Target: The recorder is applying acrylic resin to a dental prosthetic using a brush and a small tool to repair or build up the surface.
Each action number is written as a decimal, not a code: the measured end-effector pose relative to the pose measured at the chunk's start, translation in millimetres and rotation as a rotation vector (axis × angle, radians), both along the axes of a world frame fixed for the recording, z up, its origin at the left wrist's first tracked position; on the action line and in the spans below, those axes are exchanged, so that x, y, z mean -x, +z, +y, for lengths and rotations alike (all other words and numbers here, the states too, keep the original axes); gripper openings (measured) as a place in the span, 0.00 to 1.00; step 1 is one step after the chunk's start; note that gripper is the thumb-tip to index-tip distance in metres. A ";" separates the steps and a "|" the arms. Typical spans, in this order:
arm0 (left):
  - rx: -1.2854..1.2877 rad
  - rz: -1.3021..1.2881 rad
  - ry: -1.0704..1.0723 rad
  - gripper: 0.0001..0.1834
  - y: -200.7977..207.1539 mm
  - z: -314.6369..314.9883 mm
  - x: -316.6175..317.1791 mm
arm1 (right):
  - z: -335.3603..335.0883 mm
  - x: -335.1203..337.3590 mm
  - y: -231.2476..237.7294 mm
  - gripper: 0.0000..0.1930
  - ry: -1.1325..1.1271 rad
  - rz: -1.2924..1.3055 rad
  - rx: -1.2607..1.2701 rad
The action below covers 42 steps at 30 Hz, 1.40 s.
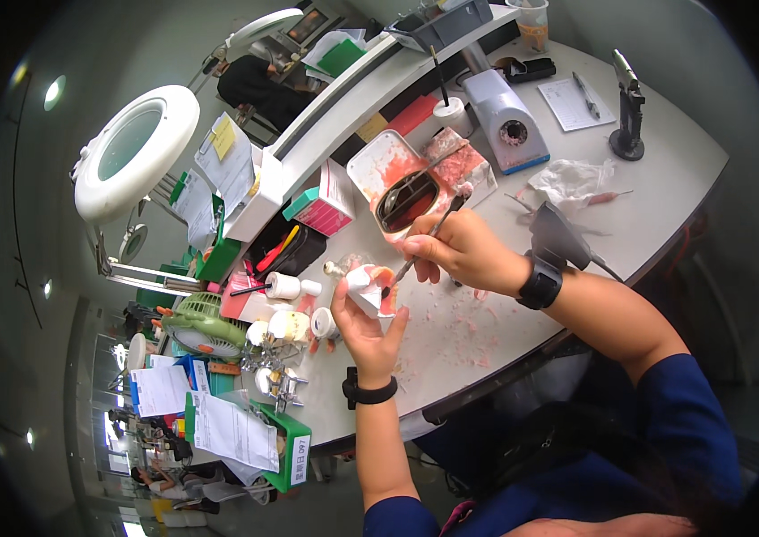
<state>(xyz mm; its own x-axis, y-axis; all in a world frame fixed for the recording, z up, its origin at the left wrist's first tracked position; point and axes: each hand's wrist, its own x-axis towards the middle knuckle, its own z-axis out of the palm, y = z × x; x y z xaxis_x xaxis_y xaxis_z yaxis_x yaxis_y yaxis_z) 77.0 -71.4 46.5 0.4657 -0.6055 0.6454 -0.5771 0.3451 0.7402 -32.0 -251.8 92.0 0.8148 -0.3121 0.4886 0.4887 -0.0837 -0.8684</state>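
My left hand (368, 345) is closed round a white plaster dental model (363, 294) with pink wax along its arch. In my right hand (469, 249) a slim wax carving tool (433, 231) is pinched like a pen. Its lower tip meets the pink wax on the model, and its dark upper end points away to the far right. Just beyond my right hand lies an open white tin (368, 168) smeared with pink wax, with a dark oval pan (408, 201) in it. Pink shavings (464, 336) are scattered on the table under my right wrist.
Left of my left hand stand white jars (283, 286), metal articulators (281, 385) and a green fan (205, 322). A magnifier lamp (136, 154) rises farther left. A grey-white device (505, 121), crumpled tissue (572, 182), a grey scoop-shaped hood (561, 234) and a phone stand (627, 107) occupy the right.
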 end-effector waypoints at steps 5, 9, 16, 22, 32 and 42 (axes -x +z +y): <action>0.003 -0.001 0.007 0.46 2.2 -1.7 2.4 | 2.3 -0.5 -2.0 0.18 0.011 -0.050 -0.013; -0.008 -0.029 0.021 0.46 1.1 -1.3 -1.6 | 2.6 -0.7 -0.9 0.18 0.029 -0.088 0.003; 0.012 -0.054 0.017 0.45 0.3 -3.8 -1.0 | 1.1 0.6 -2.6 0.18 0.029 -0.108 0.000; -0.012 -0.068 0.028 0.45 -0.1 -1.4 -2.1 | 2.7 0.6 -3.1 0.16 -0.013 -0.155 0.177; -0.005 -0.113 0.034 0.47 -4.3 -2.2 -6.5 | 5.7 11.4 0.8 0.12 -0.029 -0.167 0.161; -0.001 -0.056 0.034 0.47 -2.0 -2.0 -6.0 | -0.9 17.6 5.0 0.19 -0.025 -0.171 0.143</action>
